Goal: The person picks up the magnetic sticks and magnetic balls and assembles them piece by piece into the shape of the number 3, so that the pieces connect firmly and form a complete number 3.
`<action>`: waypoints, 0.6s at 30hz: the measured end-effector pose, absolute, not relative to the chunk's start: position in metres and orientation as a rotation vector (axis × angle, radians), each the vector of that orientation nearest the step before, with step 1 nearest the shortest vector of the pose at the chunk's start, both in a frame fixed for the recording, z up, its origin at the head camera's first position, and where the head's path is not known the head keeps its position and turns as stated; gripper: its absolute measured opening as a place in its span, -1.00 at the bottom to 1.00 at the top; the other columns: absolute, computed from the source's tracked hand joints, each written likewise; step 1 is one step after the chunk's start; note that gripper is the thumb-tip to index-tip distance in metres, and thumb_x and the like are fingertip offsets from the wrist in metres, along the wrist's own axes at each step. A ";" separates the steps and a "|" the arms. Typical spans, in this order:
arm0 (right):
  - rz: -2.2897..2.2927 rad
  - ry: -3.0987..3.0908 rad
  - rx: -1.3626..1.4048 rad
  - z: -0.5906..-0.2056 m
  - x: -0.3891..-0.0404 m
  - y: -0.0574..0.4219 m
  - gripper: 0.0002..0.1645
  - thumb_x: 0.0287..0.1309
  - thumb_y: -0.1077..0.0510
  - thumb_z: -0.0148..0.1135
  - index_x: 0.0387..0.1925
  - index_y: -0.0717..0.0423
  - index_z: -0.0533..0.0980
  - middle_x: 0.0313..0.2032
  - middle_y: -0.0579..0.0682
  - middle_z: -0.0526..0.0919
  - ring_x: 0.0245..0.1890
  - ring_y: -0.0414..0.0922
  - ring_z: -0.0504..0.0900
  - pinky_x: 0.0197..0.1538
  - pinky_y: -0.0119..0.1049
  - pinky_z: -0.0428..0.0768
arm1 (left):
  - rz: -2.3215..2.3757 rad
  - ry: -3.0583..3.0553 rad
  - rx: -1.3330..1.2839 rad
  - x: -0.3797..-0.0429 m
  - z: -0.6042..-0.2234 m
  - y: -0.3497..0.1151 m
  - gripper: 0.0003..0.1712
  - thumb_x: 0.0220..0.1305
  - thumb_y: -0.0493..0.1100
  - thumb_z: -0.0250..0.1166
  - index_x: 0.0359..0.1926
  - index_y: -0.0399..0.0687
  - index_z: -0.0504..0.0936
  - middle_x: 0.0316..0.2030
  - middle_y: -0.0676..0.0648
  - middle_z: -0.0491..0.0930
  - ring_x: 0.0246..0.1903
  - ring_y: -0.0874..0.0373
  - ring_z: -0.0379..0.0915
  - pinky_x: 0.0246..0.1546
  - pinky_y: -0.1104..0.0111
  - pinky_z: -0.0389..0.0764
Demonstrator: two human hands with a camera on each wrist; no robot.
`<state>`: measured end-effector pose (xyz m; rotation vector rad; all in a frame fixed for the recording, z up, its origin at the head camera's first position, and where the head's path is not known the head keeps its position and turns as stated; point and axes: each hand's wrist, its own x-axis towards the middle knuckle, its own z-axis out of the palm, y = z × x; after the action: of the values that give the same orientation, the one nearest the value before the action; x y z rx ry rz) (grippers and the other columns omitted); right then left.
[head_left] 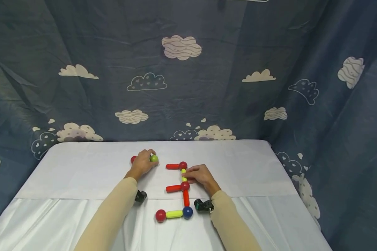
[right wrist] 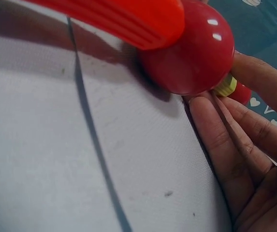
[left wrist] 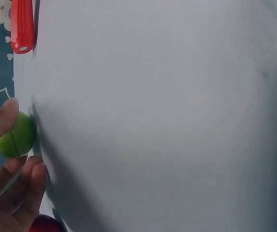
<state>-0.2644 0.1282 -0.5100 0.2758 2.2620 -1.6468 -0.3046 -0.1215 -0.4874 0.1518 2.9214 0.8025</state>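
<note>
With thumb and fingers, my left hand [head_left: 142, 161] pinches a green ball [left wrist: 16, 136] at the back left of the table. A red ball [head_left: 133, 159] lies beside that hand, partly hidden by it. My right hand [head_left: 202, 176] grips a short yellow stick [head_left: 183, 175] between a red ball [head_left: 183, 165] above and another red ball [head_left: 185, 186] below. Red sticks [head_left: 172, 166] point left from both balls. A further red stick [head_left: 186, 198] runs down to a blue ball [head_left: 187, 212], joined leftward by a yellow stick [head_left: 174, 214] to a red ball [head_left: 160, 215].
A white cloth covers the table [head_left: 254, 167], with a seam running across it. Behind and to the right hangs a dark blue curtain [head_left: 207, 87] with cloud prints. Black camera units [head_left: 203, 205] sit at both wrists.
</note>
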 end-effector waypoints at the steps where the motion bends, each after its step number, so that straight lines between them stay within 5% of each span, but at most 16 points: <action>1: -1.645 2.261 0.281 -0.510 -0.265 0.128 -0.67 -0.10 0.13 0.53 -0.25 0.18 0.68 -0.34 0.04 0.67 -0.50 -0.18 0.66 -0.33 -0.38 0.62 | 0.801 2.928 0.154 -0.305 -0.488 -0.121 -0.54 0.17 -0.11 0.38 0.05 -0.15 0.50 -0.01 -0.25 0.48 0.04 -0.12 0.36 0.12 0.04 0.39; 18: -1.627 2.267 0.306 -0.508 -0.265 0.127 -0.69 -0.09 0.15 0.52 -0.25 0.19 0.69 -0.35 0.04 0.68 -0.53 -0.18 0.66 -0.36 -0.38 0.62 | 0.888 2.936 0.128 -0.303 -0.491 -0.118 -0.59 0.16 -0.18 0.37 0.04 -0.16 0.56 -0.01 -0.21 0.59 -0.03 -0.06 0.47 0.10 0.06 0.44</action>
<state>-0.2652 0.1271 -0.5082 0.3056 2.2668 -1.6270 -0.3034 -0.1176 -0.4907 0.1276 2.9360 0.8880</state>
